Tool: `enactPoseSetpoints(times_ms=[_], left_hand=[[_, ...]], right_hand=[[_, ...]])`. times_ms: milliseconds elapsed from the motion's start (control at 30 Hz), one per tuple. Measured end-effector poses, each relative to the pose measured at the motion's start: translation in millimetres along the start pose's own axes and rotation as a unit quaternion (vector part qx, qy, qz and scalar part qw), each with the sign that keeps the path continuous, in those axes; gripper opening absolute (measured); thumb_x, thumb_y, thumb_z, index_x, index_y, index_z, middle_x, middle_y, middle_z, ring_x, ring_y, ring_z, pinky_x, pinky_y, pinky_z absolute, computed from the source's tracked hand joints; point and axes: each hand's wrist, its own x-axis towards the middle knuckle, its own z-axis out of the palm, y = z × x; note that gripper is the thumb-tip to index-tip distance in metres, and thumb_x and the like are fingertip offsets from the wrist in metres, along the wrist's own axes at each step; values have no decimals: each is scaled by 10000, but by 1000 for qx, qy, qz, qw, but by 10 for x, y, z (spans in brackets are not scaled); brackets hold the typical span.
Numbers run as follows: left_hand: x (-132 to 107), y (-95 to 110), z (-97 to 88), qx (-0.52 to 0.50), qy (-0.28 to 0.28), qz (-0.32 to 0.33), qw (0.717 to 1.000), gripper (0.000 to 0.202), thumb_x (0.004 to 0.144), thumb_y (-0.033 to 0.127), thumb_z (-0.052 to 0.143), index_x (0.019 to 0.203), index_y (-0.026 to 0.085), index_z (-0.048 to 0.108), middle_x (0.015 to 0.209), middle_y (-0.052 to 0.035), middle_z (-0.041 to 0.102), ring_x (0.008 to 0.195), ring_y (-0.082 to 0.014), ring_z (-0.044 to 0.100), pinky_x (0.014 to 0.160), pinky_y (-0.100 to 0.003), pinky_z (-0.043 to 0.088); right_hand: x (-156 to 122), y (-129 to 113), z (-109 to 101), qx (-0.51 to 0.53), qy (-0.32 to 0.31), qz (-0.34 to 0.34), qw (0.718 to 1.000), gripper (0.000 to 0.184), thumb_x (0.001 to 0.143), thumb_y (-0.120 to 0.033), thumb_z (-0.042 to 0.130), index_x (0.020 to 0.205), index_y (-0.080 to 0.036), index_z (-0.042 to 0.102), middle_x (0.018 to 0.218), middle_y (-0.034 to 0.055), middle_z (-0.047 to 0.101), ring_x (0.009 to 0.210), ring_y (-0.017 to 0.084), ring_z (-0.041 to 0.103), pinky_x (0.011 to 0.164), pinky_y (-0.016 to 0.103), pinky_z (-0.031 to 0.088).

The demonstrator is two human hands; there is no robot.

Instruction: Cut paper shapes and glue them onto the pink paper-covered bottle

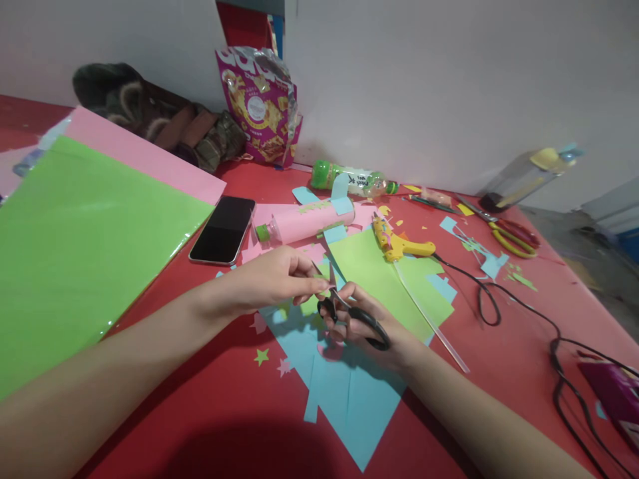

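Note:
My right hand (362, 319) grips a small pair of scissors (372, 324) by its black handles, blades pointing up and left. Close against the blades, my left hand (294, 276) is pinched on a small piece of paper, mostly hidden by the fingertips; its outline is too small to make out. Below both hands lie blue paper sheets (359, 412) with scraps on them. A green paper star (261, 357) and a pink paper star (284, 367) rest on the red table to the left. Beyond my hands a bottle wrapped in pink paper (294, 223) lies on its side.
A yellow glue gun (399, 246) with a black cord lies on light green paper (359, 256). A phone (223, 229), green sheets (100, 246), a snack bag (259, 106), a green-capped bottle (349, 178), larger scissors (514, 239) and a clear cup (519, 176) surround the work area.

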Motion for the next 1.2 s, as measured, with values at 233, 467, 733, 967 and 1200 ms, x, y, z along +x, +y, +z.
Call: enactPoseSetpoints(times_ms=[233, 467, 733, 967, 1200], left_hand=[[-9, 25, 9, -10, 12, -4, 1000, 319, 697, 373, 521, 486, 135, 493, 448, 35, 456, 398, -50, 344, 400, -185, 249], [-1, -13, 80, -61, 37, 3, 997, 308, 720, 337, 514, 492, 134, 474, 466, 32, 456, 453, -63, 402, 447, -188, 294], [6, -24, 133, -92, 56, 5, 994, 286, 725, 324, 504, 512, 134, 484, 478, 32, 446, 489, -77, 421, 512, -210, 326], [23, -31, 204, -130, 78, -10, 988, 284, 725, 338, 499, 526, 138, 463, 489, 35, 432, 489, -76, 402, 493, -213, 293], [23, -24, 272, -183, 109, 11, 977, 299, 714, 298, 509, 476, 137, 426, 477, 43, 409, 486, -67, 381, 509, -211, 301]], right_hand=[[-7, -10, 17, 7, 2, 16, 1000, 342, 590, -283, 712, 800, -210, 452, 785, -13, 519, 671, 93, 472, 595, 246, 319], [-1, 7, 25, 18, 24, 16, 999, 373, 567, -310, 723, 811, -218, 457, 810, -3, 505, 698, 104, 474, 568, 230, 339], [7, 38, 10, 27, 38, 5, 999, 320, 597, -301, 702, 809, -221, 475, 815, -4, 499, 693, 100, 473, 558, 219, 348], [-4, 56, 42, 17, 50, -11, 999, 337, 587, -342, 705, 812, -227, 483, 815, -6, 496, 662, 96, 464, 544, 215, 345], [-11, 71, 74, -8, 69, -30, 997, 324, 610, -359, 684, 826, -231, 480, 810, -6, 487, 596, 80, 423, 528, 223, 332]])
